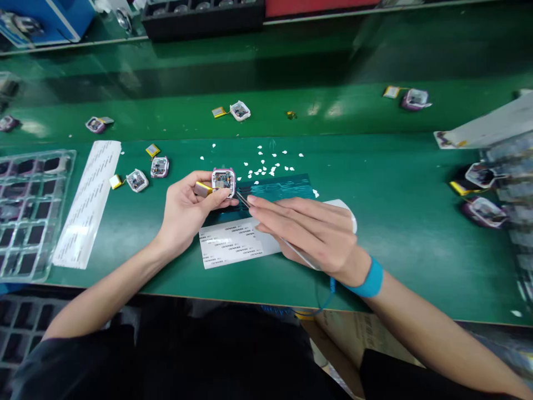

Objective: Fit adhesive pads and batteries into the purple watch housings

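My left hand (187, 203) is closed on a small open watch case (224, 181) with a purple-and-white rim, its circuit board facing up. A yellow-edged silver battery (203, 189) hangs from the case's left side against my fingers. My right hand (312, 228) grips metal tweezers (243, 200), whose tips point at the lower right edge of the case. Below both hands lies a printed white backing sheet (233, 244), partly covered by my right hand. Behind it is a dark teal sheet (287, 186), with many small white drop-shaped stickers (272, 171) scattered beyond.
Several open cases with batteries lie about, such as a white case (137, 180) at left and a purple case (485, 212) at right. A clear compartment tray (33, 216) and a white strip (87, 205) are at left. A blue wristband (370, 278) has a coiled cord.
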Demonstrator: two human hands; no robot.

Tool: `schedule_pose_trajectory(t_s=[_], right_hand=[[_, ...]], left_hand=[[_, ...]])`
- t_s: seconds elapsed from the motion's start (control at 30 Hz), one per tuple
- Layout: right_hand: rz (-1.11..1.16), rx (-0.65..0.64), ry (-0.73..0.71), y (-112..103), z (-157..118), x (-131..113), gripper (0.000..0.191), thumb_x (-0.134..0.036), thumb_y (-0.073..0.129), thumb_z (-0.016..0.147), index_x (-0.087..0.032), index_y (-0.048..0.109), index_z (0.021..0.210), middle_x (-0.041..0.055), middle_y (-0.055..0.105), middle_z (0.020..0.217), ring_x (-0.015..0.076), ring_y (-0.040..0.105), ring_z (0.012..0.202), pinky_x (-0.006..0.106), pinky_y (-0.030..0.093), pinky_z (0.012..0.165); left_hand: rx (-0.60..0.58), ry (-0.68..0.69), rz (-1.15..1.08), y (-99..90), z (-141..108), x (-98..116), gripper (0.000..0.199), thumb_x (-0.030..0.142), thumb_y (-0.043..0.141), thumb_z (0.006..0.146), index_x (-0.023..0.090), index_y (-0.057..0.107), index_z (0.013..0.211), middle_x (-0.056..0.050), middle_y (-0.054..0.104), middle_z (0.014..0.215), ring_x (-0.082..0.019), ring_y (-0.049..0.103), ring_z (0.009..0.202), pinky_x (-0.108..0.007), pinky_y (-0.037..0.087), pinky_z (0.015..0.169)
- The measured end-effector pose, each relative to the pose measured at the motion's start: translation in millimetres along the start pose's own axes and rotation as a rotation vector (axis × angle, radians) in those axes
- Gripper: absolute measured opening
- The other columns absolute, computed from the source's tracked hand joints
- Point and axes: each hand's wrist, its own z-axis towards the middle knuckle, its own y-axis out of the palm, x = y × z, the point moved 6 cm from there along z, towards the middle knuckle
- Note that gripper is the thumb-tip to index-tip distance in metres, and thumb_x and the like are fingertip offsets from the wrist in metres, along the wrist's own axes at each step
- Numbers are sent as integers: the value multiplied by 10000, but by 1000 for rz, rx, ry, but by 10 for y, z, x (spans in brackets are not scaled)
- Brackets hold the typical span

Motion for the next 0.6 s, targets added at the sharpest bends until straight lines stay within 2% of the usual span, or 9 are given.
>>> schedule_pose_trajectory(t_s=[0.07,0.13,0.2,0.27,0.37,0.43,0.5,0.53,0.6], right_hand=[[-34,38,-50,6,-7,-17,255,-126,677,944,-146,707,1196,73,772,1196,161,758,854,291,658,729],[-57,59,-95,19,-13,-35,204,-132,671,954,-116,718,1151,82,772,1188,153,745,827,288,651,724],[-72,70,-138,31,-17,-55,178,-126,656,966,-97,722,1129,88,769,1194,146,737,820,283,643,725],[-72,71,-155,40,-18,-62,165,-125,641,977,-86,727,1113,89,769,1196,142,729,807,278,631,704],[-77,66,-152,40,-7,-60,168,-116,597,999,-77,732,1092,90,777,1177,139,709,776,276,605,657],[-94,59,-163,33,6,-67,185,-112,575,1009,-79,730,1105,92,776,1182,136,701,771,276,592,641],[-109,61,-182,19,19,-77,183,-116,586,1006,-87,729,1117,90,772,1195,135,706,780,276,589,647],[-111,63,-190,13,24,-82,180,-122,596,1003,-92,728,1121,87,769,1203,135,711,787,276,594,656],[-114,63,-197,11,29,-82,180,-127,604,1000,-102,727,1130,76,764,1219,135,721,811,276,609,688]], left_hand=[[-3,47,104,-51,132,40,328,289,856,716,157,697,971,-13,765,761,-176,755,629,-308,647,681],[38,133,283,-178,409,118,340,271,816,732,148,697,1027,-10,756,734,-181,744,614,-309,623,654],[194,236,601,-396,790,259,293,244,764,754,142,706,1022,7,745,732,-167,721,637,-295,587,659],[297,255,690,-608,1199,370,202,225,742,757,134,703,933,19,710,702,-182,699,762,-332,563,815],[316,253,780,-728,1676,466,165,120,764,630,165,636,724,24,664,669,-244,633,1025,-406,423,1081],[287,292,815,-639,1850,483,183,109,748,609,168,627,733,-11,709,805,-281,558,1171,-452,320,1165],[231,355,833,-436,1945,464,172,152,735,644,169,646,790,-58,731,989,-301,493,1265,-470,257,1199],[194,381,838,-313,1981,442,161,181,735,662,176,653,800,-73,728,1040,-305,485,1278,-468,251,1202],[113,397,842,-76,2044,387,167,223,769,657,192,647,765,-79,726,1017,-307,532,1221,-459,300,1174]])
